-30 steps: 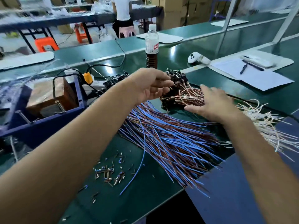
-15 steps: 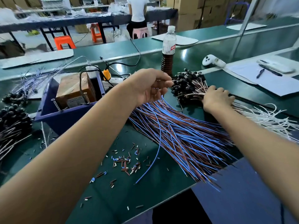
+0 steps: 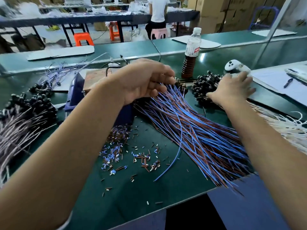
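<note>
Nearest on the green table (image 3: 149, 201), a scatter of cut bits (image 3: 132, 156) in blue, brown and white is noted, with one loose blue strand (image 3: 172, 161) lying just beside it. To the right, a large fan of blue and brown wires (image 3: 196, 135) is spread across the table, its near ends overhanging the table edge and its far ends drawn together toward the left hand (image 3: 142, 82).

The left hand is held above the table with its fingers (image 3: 162, 80) curled; the upper ends of several wires are gathered under the fingertips and gripped there, lifted clear of the rest of the fan. The exact number held cannot be told because of blur.

The right hand (image 3: 232, 90) is laid flat with fingers straight and spread, resting on a cluster of black plugs (image 3: 204, 85); nothing is grasped by it. It lies well apart from the held wire ends. Pale wires (image 3: 285, 125) trail out beneath its forearm.

At far left, a second heap of plugged leads (image 3: 25, 120) is recorded. A blue tray (image 3: 74, 95) sits behind the left wrist. Further back, a bottle (image 3: 191, 53) stands upright, a white controller (image 3: 232, 65) lies near it, and a pen (image 3: 288, 82) rests on a sheet of paper (image 3: 272, 77).
</note>
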`<state>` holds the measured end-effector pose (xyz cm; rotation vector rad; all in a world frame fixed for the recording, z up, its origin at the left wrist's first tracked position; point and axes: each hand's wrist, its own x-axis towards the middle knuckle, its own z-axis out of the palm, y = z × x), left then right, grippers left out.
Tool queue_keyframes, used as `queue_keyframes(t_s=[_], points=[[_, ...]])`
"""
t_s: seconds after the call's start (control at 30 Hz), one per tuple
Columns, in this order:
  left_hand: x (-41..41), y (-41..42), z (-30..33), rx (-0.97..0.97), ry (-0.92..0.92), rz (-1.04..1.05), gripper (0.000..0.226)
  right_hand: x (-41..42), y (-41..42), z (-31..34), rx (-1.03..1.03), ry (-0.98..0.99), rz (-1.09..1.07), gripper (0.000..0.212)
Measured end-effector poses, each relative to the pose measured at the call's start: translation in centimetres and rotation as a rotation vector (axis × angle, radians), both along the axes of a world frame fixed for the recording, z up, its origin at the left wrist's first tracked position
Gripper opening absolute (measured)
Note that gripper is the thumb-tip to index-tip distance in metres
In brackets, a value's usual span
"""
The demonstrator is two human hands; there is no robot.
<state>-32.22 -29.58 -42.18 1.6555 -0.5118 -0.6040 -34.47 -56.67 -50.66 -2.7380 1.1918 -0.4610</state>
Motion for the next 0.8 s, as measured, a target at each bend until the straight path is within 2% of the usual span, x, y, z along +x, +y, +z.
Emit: queue_keyframes(t_s=[0.1, 0.17, 0.23, 0.33, 0.4, 0.53, 0.6, 0.7, 0.8], points=[[-0.8, 4.6, 0.1, -0.119, -0.096, 0.016, 0.015, -0.4, 6.1, 2.1, -0.013, -0.383, 0.325, 0.06], [-1.5, 8.2, -0.5, -0.239, -0.116, 0.07, 0.013, -0.8, 12.1, 3.2, 0.033, -0.522, 0.588, 0.034], [-2.1, 11.5, -1.7, -0.35, -0.119, 0.168, 0.015, -1.6, 18.3, 3.8, 0.056, -0.578, 0.794, 0.018], [-2.6, 16.8, -3.9, -0.379, -0.123, 0.443, 0.023, -2.2, 27.0, 3.4, 0.071, -0.514, 1.04, 0.021], [-2.3, 19.9, -5.5, -0.209, -0.197, 0.726, 0.026, -2.0, 30.9, 2.5, 0.14, -0.418, 1.17, 0.019], [-1.5, 27.0, -9.0, 0.66, -0.546, 1.253, 0.012, -0.6, 37.4, 0.9, 0.296, -0.259, 1.329, 0.015], [-1.2, 29.6, -10.0, 0.909, -0.558, 1.318, 0.018, 0.2, 40.0, 0.5, 0.331, -0.26, 1.354, 0.016], [0.0, 31.7, -11.0, 1.114, -0.432, 1.236, 0.043, 1.7, 43.5, 0.3, 0.4, -0.208, 1.345, 0.017], [0.9, 32.2, -11.4, 1.037, -0.444, 1.183, 0.031, 3.4, 46.3, -0.4, 0.41, -0.058, 1.298, 0.015]])
